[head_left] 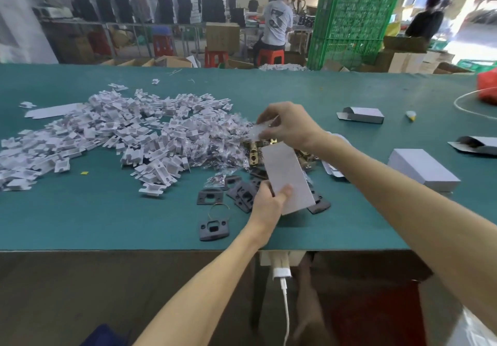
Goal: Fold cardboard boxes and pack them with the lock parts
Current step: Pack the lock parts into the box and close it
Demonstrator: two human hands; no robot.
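Grip at near end of cardboard box (289, 173): left hand (269, 203), curled round it, above tabletop (107, 224). Runs lengthwise away from body. Just beyond far end, right hand (289, 128), the nearer to it, pinching clear parts bag (262, 129). Probably calls for feeding bag along box axis.

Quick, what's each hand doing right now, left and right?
Left hand: grips the near end of the white box.
Right hand: pinches a small clear bag over the box's far end.
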